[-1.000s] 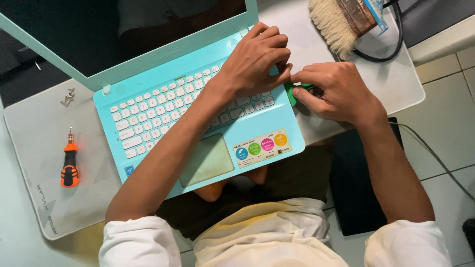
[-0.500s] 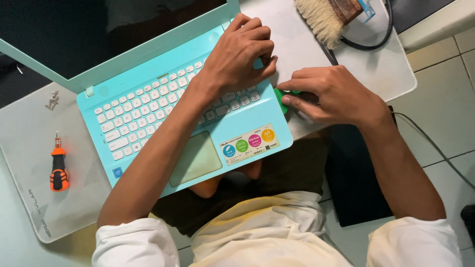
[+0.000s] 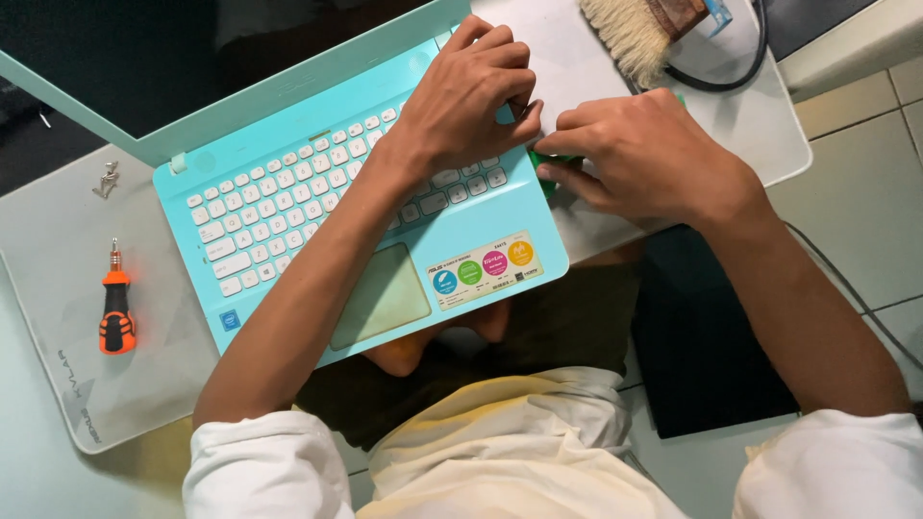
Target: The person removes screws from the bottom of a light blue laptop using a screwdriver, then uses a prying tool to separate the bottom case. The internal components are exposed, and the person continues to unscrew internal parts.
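Observation:
An open turquoise laptop (image 3: 288,183) with white keys lies on a pale grey mat (image 3: 58,279). My left hand (image 3: 471,96) presses down on the keyboard's right end, fingers bent at the laptop's right edge. My right hand (image 3: 639,154) is closed on a small green tool (image 3: 543,163) held against that same right edge, just beside my left fingers. Most of the green tool is hidden under my fingers.
An orange-and-black screwdriver (image 3: 116,308) lies on the mat at the left, with a few loose screws (image 3: 106,178) above it. A bristle brush (image 3: 639,29) and a black cable (image 3: 731,72) sit at the top right. A black flat object (image 3: 702,346) lies on the tiled floor.
Both hands stay at the laptop's right edge with only small shifts. The view has drifted slightly, so the laptop and mat sit a little differently in frame.

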